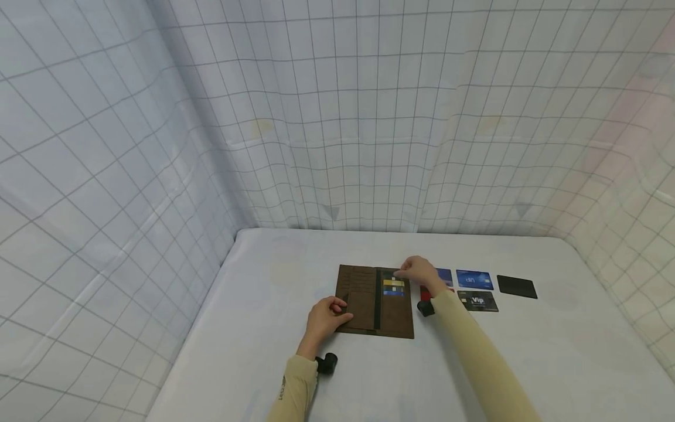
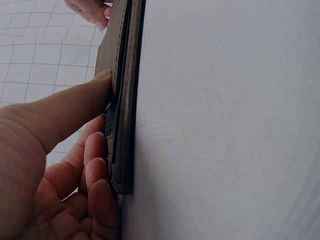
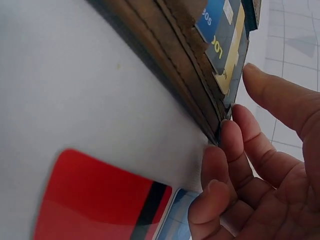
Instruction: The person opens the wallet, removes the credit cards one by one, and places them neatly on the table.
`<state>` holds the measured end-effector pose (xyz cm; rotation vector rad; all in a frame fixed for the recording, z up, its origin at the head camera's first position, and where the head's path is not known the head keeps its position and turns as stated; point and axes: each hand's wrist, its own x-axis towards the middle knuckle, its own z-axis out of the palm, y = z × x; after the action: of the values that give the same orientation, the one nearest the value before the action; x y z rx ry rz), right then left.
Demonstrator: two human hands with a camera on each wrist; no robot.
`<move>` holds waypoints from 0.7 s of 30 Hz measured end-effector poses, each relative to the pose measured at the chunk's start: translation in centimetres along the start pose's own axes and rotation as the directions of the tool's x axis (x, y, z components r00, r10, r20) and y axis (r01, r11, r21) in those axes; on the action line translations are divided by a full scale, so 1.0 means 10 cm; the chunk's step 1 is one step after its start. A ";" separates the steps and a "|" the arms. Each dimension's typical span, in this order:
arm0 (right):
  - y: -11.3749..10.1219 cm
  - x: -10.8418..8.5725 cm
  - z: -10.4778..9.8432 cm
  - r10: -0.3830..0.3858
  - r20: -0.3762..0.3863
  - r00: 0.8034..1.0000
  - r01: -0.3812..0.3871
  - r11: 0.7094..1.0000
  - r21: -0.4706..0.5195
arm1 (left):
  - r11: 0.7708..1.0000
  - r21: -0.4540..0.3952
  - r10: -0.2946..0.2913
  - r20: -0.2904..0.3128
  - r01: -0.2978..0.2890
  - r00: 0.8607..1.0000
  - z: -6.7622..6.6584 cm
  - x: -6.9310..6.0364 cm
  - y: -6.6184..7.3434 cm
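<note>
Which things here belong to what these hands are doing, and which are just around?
Part of the job: wallet; left hand; right hand; cards in the wallet; probably the loose cards too.

Just around: table; grid curtain; wrist cameras.

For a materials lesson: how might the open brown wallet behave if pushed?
The wallet would probably slide, not tip, since it lies flat. It may fold along the dark strip down its middle. Its cards might slip, being only partly covered.
</note>
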<state>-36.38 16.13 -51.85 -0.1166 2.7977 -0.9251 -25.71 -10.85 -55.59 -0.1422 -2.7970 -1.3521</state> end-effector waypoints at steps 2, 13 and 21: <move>0.00 0.02 0.01 0.010 0.008 1.000 -0.010 1.000 -0.009 | 1.000 0.000 0.004 -0.001 -0.004 1.000 0.00 0.00 0.00; -0.01 0.10 0.02 0.047 0.021 0.999 -0.047 0.999 -0.018 | 1.000 -0.012 0.001 0.009 0.000 1.000 0.00 0.01 0.00; -0.05 0.10 0.02 0.086 0.031 0.996 -0.085 0.996 -0.025 | 1.000 -0.013 0.004 0.012 -0.004 1.000 -0.01 0.00 -0.01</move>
<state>-37.30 15.49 -51.92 -0.0152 2.7612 -0.8627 -25.77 -10.98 -55.67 -0.1561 -2.7967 -1.3727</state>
